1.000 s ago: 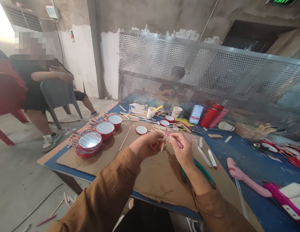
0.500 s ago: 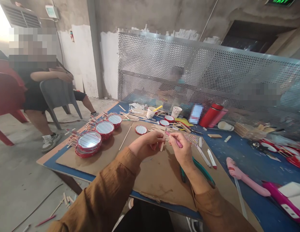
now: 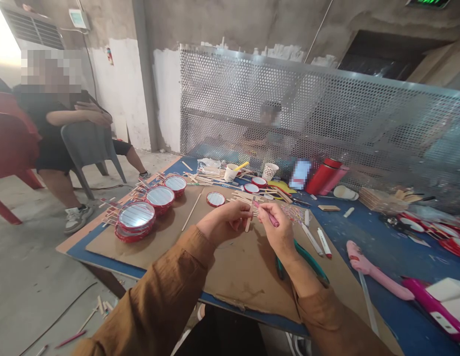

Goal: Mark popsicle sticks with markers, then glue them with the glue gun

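My left hand (image 3: 225,223) grips an upright wooden craft stick (image 3: 248,221) between its fingers. My right hand (image 3: 277,228) pinches a pink marker (image 3: 269,215), whose tip sits close to that stick. Both hands hover over a brown cardboard sheet (image 3: 245,282) on a blue table (image 3: 367,252). Several red-rimmed round pieces with shiny faces (image 3: 160,199) stand to the left, with wooden sticks beside them. Green-handled pliers (image 3: 304,259) lie just below my right hand. A heap of craft sticks (image 3: 245,198) lies beyond my hands.
A person (image 3: 55,118) sits at left on a grey plastic chair (image 3: 87,151). A perforated metal screen (image 3: 289,104) stands behind the table. Paper cups (image 3: 269,171), a red flask (image 3: 321,178), and pink and magenta pieces (image 3: 378,277) stand around the table.
My hands and what they hold stay almost the same. The whole view has shifted very slightly.
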`<state>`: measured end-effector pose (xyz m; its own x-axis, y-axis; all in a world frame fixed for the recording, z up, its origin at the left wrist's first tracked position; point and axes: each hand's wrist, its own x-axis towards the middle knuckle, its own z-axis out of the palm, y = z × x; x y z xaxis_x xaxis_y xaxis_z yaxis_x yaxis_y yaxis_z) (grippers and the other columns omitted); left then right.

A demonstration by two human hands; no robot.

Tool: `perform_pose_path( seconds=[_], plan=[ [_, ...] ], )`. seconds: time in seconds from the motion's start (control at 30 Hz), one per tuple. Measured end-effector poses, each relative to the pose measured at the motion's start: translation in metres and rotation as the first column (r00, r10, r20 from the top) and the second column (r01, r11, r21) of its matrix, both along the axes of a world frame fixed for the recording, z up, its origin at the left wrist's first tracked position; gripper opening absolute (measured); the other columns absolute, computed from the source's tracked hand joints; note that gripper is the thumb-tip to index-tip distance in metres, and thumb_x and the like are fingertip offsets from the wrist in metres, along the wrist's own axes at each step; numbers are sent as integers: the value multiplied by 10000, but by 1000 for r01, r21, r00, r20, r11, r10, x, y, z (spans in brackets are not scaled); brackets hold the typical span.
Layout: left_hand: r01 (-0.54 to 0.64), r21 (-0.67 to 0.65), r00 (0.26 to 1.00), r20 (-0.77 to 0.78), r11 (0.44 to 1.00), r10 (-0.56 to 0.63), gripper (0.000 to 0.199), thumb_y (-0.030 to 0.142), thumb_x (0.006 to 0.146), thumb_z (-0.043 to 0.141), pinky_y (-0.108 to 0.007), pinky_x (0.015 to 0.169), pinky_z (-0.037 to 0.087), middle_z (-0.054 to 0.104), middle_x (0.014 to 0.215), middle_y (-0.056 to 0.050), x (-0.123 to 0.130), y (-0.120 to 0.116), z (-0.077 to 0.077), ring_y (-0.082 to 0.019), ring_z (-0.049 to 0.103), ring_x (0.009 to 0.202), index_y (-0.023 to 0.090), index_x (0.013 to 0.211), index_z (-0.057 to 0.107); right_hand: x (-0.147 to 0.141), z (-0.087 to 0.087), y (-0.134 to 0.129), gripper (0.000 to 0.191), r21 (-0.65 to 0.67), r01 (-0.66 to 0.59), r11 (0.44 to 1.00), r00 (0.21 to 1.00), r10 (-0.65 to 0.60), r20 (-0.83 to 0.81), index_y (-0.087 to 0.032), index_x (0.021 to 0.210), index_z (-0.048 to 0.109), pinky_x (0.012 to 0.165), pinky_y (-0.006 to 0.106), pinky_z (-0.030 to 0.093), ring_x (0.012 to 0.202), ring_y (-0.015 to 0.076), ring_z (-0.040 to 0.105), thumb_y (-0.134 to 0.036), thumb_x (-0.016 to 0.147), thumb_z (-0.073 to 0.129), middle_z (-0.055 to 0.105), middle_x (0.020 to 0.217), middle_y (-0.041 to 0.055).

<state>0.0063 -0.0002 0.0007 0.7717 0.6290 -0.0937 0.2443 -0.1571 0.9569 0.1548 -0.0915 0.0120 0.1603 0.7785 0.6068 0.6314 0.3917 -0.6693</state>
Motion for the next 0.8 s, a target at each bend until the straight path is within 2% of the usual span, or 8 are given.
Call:
perform_pose_path(
  seconds=[0.23,0.37,0.53,0.63,0.8],
  plan=[
    [1,46,1000,1,999,-1,286,370,915,530,-191,424,348,611,608,2,2,4,-4,-63,451,393,160,723,554,1,3,-2,254,7,61,998,998,-61,-15,-216,890,654,635,292,516,605,166,643,-453,885,563,707,723,24],
    [43,50,999,-21,998,-42,306,388,930,515,-185,434,367,618,605,-2,2,6,-5,-65,462,402,162,727,555,1,3,-2,238,2,27,1000,1000,-27,-2,-221,885,651,635,290,522,628,171,658,-446,882,571,710,723,23],
    [-7,45,1000,4,999,7,297,351,936,508,-179,432,353,570,557,14,2,3,-6,-63,455,399,166,704,526,1,3,-2,233,-24,15,1000,1000,-15,15,-220,854,642,599,273,507,572,156,630,-441,875,571,675,649,1],
    [-2,58,1000,13,998,1,259,310,934,494,-184,419,340,578,572,17,2,2,-6,-63,450,392,165,723,536,1,4,-2,246,-19,35,999,999,-35,-3,-215,856,645,621,282,513,590,161,638,-447,877,567,686,678,12],
    [-3,41,1000,11,999,3,292,354,927,513,-197,429,354,568,565,14,1,3,-4,-69,455,390,163,706,531,2,4,-2,242,-8,23,1000,999,-23,24,-210,880,654,626,281,509,608,164,645,-438,877,573,695,696,16]
  ],
)
